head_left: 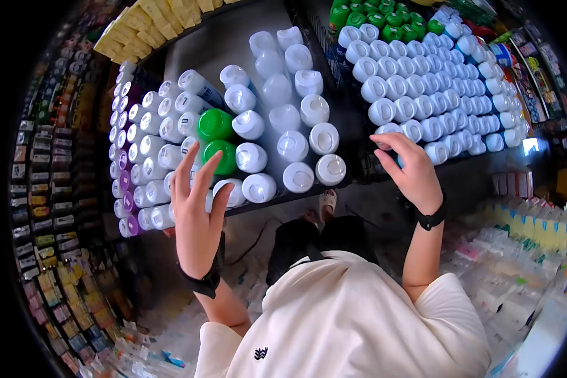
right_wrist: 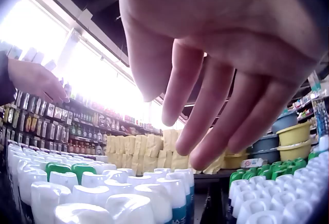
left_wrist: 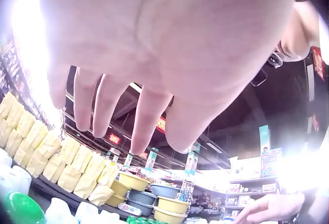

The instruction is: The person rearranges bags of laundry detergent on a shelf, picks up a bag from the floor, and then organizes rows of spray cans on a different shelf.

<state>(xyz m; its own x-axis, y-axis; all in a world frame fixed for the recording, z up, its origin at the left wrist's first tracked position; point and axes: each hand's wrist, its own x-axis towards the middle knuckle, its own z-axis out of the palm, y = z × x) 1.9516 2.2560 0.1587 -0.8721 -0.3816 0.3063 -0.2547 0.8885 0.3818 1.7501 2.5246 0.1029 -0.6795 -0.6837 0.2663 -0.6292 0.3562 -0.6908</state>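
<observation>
The left hand (head_left: 198,217) hovers over the near edge of the left block of white-capped bottles (head_left: 259,188), fingers spread and holding nothing. Two green caps (head_left: 218,157) stand just beyond its fingertips among the white ones. Beside the near left corner of the right block of white-capped bottles (head_left: 382,111) is the right hand (head_left: 416,173), its fingers loosely bent and empty. In the left wrist view the left palm (left_wrist: 154,39) fills the top with its fingers apart. The right hand (right_wrist: 216,69) hangs above the bottle tops in the right wrist view.
Yellow packages (head_left: 148,28) line the back left, and green-capped bottles (head_left: 394,31) stand at the back right. A dark gap divides the two blocks. Purple caps (head_left: 128,201) show at the left end. Stocked shelves (head_left: 63,208) rise on the left; basins (left_wrist: 169,206) are stacked farther back.
</observation>
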